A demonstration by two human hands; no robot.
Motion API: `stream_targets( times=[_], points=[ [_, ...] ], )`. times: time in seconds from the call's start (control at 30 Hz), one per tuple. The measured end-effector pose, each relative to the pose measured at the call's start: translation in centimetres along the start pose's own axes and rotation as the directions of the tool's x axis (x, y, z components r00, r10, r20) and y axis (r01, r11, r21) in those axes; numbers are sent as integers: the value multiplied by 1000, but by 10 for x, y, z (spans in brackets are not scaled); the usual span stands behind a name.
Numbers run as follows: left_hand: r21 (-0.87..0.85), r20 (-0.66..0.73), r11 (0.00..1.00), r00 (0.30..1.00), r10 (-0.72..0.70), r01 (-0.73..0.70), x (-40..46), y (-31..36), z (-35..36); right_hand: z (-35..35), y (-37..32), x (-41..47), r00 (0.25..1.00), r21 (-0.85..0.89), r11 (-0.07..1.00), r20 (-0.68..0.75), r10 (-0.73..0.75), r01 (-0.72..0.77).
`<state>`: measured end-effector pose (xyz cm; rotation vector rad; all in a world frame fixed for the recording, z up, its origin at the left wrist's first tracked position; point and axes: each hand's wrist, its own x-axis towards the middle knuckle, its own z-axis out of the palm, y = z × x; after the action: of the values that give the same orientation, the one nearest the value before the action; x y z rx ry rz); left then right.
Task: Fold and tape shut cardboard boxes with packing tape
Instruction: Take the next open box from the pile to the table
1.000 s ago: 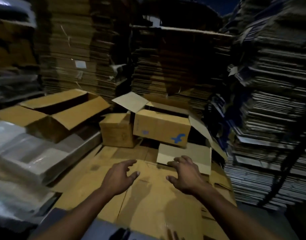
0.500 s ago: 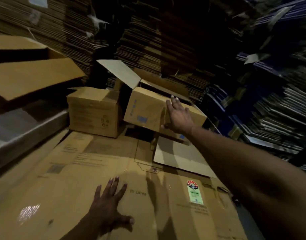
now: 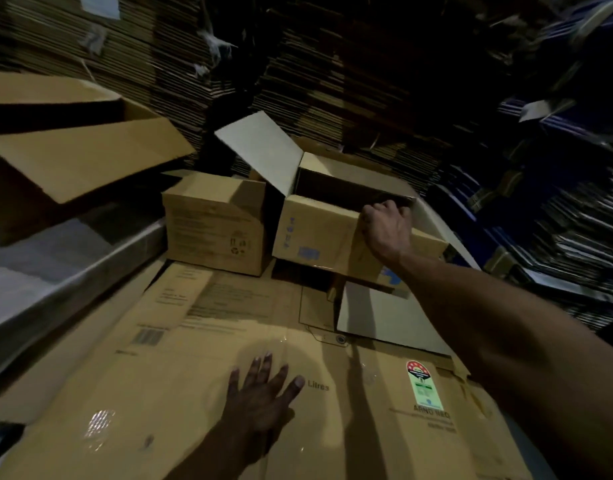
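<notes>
Dim cardboard warehouse, tall stacks of flattened cartons [image 3: 333,64] all round, loose boxes [image 3: 215,220]

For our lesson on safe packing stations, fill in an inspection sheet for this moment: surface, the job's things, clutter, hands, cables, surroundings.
Surface: large flattened carton lying flat, printed, with a red and green label.
Job's things: open box, one flap raised, tilted; packing tape nothing seen.
Clutter: closed small box left of the open box; big open carton at far left; pale loose sheet beneath the open box.
Hands: right hand grips the open box's near top edge; left hand spread flat on the flattened carton.
Cables: nothing seen.
Surroundings: tall stacks of flat cardboard, dim light.
</notes>
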<state>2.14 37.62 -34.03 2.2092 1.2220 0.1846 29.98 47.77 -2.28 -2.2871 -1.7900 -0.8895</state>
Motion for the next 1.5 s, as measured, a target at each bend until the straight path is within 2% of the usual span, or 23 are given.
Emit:
stream_targets(
  times=[0.1,0.2,0.23,0.3,0.33,0.37,0.43,0.53,0.6,0.73,0.83,1.0,1.1,1.2,1.3,1.4,1.5],
  points=[
    [-166,33,985,999,-37,42,-9,6,-20,-23,1,-13,1000,85,996,9,-9,9],
    [-488,51,867,995,-88,101,-21,21,-53,-62,-1,-32,999,125,992,-15,-35,37],
    [-604,6,792,994,-113,93,-28,25,-64,-76,0,-44,999,132,990,-26,-42,45],
    [-762,-198,645,971,-133,-67,-61,39,-93,-102,2,-77,997,141,987,-30,-76,80],
    [-813,-300,563,936,-184,-149,-81,48,-108,-114,3,-100,994,151,983,-24,-104,107],
    [-841,-378,494,893,-245,-221,-101,54,-124,-125,4,-125,991,162,978,-14,-130,130],
    [-839,-482,439,814,-323,-322,-146,72,-159,-144,3,-176,986,174,972,9,-164,160],
    [-880,-475,227,756,-452,-417,-209,96,-191,-173,-8,-256,979,184,965,44,-200,189],
    [-891,-447,166,753,-483,-422,-243,105,-192,-190,-14,-308,969,197,952,43,-245,232],
    [-931,-335,149,624,-706,-332,-301,94,-164,-214,-25,-394,950,351,887,-21,-311,298],
    [-937,-339,231,534,-775,-261,-368,94,-136,-237,-28,-462,937,380,873,44,-347,306],
    [-922,-383,288,521,-763,-257,-493,122,-108,-296,-32,-565,940,512,815,39,-339,272],
    [-912,-408,366,499,-765,-185,-561,124,-88,-314,-38,-619,943,541,797,20,-332,269],
    [-931,-366,321,478,-799,-176,-619,122,-80,-330,-44,-661,922,609,736,15,-386,298],
    [-950,-310,287,448,-839,-119,-665,110,-73,-339,-61,-693,914,594,725,-41,-404,347],
    [-951,-306,291,431,-849,-102,-692,98,-72,-355,-81,-719,901,604,719,3,-433,343],
    [-951,-289,311,386,-876,-6,-707,83,-76,-366,-91,-732,901,643,700,32,-432,312]
  ],
)
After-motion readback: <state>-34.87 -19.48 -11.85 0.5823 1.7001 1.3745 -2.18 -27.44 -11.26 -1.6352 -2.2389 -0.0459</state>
